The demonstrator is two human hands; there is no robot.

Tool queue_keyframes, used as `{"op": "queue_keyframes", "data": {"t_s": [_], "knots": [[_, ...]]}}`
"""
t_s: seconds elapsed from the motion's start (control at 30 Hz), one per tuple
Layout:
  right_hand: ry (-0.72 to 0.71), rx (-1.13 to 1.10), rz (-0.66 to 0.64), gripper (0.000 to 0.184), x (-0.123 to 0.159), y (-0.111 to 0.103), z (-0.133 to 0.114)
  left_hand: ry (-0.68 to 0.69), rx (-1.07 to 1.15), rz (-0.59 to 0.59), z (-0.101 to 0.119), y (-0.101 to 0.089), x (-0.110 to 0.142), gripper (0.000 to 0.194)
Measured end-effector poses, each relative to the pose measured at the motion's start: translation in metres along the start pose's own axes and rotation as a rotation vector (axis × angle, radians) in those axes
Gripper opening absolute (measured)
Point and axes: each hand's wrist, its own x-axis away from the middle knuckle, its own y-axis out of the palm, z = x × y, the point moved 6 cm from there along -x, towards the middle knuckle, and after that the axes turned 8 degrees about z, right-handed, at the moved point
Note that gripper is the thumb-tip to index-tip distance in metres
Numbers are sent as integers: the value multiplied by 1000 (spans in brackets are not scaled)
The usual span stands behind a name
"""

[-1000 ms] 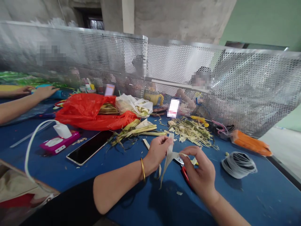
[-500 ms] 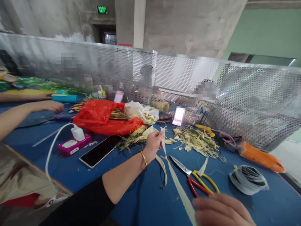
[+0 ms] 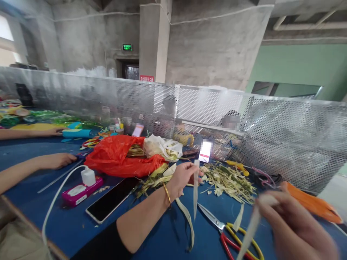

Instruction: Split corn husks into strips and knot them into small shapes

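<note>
My left hand (image 3: 182, 181), with a gold bangle at its wrist, pinches a narrow pale strip of dried husk (image 3: 195, 196) that hangs down over the table. At the lower right, close to the camera, my right hand (image 3: 299, 225) is slightly blurred and closed on another pale husk strip (image 3: 251, 231). Between the hands lie scissors (image 3: 213, 217) with one red and one yellow handle, blades pointing away. A short husk piece (image 3: 238, 217) rests by the yellow handle. A loose curled strip (image 3: 189, 224) lies below my left hand.
A husk scrap pile (image 3: 227, 184) lies beyond the scissors. Nearby are a red plastic bag (image 3: 108, 159), dark-screened phone (image 3: 112, 202), pink power strip (image 3: 81, 191) and orange packet (image 3: 311, 204). Another person's hand (image 3: 58, 160) is at the left. A perforated metal divider (image 3: 208, 97) backs the table.
The long strip reaching from my left hand toward my right is now seen as separate strips, one in each hand. My right hand has risen rightward. The view has tilted up.
</note>
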Motion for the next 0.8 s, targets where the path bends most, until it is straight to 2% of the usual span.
{"op": "queue_keyframes", "data": {"t_s": [0.1, 0.2, 0.3, 0.47, 0.67, 0.8], "knots": [[183, -46, -133, 21, -12, 40, 19, -52, -54, -201, -9, 25, 25, 18], [246, -4, -183, 23, -7, 62, 40, -78, -65, -239, -23, 31, 35, 20], [267, 57, -176, 23, 1, 66, 58, -79, -54, -234, -34, 32, 37, 20], [396, 14, -205, 22, 11, 69, 78, -95, -50, -246, -44, 36, 47, 20], [428, -54, -161, 24, 12, 71, 84, -82, -60, -251, -46, 37, 53, 18], [461, -99, -191, 21, 14, 74, 85, -67, -62, -258, -45, 37, 53, 18]]}}
